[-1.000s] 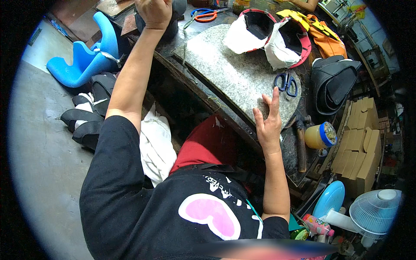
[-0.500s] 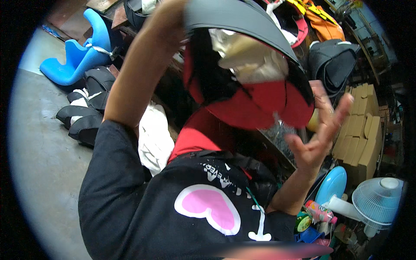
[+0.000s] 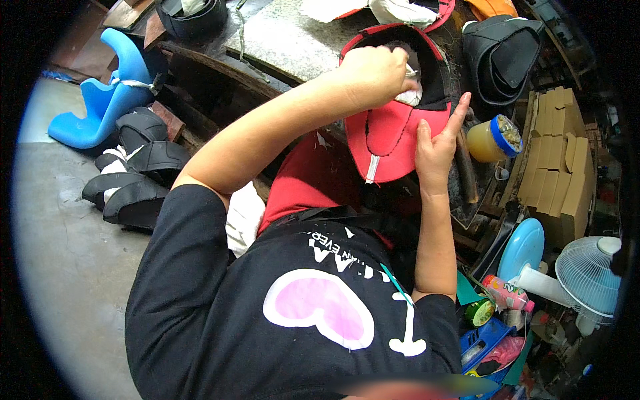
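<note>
A red and black cap (image 3: 393,143) with stitched panels and a short white strip at its tip lies over the bench edge in front of me. Its inside shows black, with crumpled white material (image 3: 410,95) in it. My left hand (image 3: 375,75) reaches into the cap opening, its fingers curled by the white material. Whatever the fingers hold is hidden. At the cap's right edge, my right hand (image 3: 437,148) grips it, index finger stretched out along the side and thumb on the red panel. The remaining fingers are behind the cap.
Stacked black curved pieces (image 3: 137,193) and a tied blue foam piece (image 3: 100,107) sit at the left. To the right are a yellowish jar (image 3: 493,139) with a blue rim, more black pieces (image 3: 503,57), cardboard boxes (image 3: 557,173) and a fan (image 3: 590,277). The worktop (image 3: 287,37) lies ahead.
The cap has come down from close to the camera to the bench edge, and its red outside now faces me. My left hand came down into it; my right hand took its edge.
</note>
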`<move>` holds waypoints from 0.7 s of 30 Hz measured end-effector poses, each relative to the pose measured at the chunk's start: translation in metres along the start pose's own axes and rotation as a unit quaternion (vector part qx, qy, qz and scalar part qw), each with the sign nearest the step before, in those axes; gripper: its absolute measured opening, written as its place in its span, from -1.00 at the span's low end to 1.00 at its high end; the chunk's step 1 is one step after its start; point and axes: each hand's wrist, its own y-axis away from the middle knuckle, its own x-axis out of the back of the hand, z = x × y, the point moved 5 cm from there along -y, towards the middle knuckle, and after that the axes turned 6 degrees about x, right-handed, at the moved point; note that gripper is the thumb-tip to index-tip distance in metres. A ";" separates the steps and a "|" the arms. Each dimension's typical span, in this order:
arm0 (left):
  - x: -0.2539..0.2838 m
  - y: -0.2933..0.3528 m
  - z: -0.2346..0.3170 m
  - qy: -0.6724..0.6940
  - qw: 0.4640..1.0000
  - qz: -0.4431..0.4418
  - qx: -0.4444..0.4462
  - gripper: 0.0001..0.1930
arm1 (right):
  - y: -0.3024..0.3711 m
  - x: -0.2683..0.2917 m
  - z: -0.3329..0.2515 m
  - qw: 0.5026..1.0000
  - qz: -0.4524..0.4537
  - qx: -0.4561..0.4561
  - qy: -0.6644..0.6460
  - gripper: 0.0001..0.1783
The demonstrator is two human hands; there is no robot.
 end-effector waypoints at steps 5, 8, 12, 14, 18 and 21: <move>-0.003 0.001 -0.008 0.074 0.982 0.137 -0.103 -0.52 | -0.003 0.000 0.000 0.997 0.003 0.016 0.073 0.02; -0.001 0.015 -0.021 0.345 0.926 -0.085 -0.126 -0.41 | -0.004 0.001 0.006 0.999 -0.004 -0.048 0.009 0.01; 0.007 0.044 -0.027 0.546 0.765 -0.332 -0.083 -0.34 | -0.007 -0.002 0.012 0.998 -0.008 -0.064 -0.004 0.06; 0.009 0.042 -0.024 0.581 0.749 -0.306 -0.085 -0.34 | -0.009 -0.003 0.012 0.999 -0.004 -0.028 0.027 0.07; 0.018 0.031 -0.013 0.276 0.953 0.028 -0.125 -0.09 | -0.007 -0.004 0.013 0.998 0.004 0.018 0.064 0.06; -0.009 0.056 0.018 0.072 0.970 -0.074 -0.220 -0.13 | -0.006 -0.003 0.016 0.996 0.003 0.000 0.084 0.05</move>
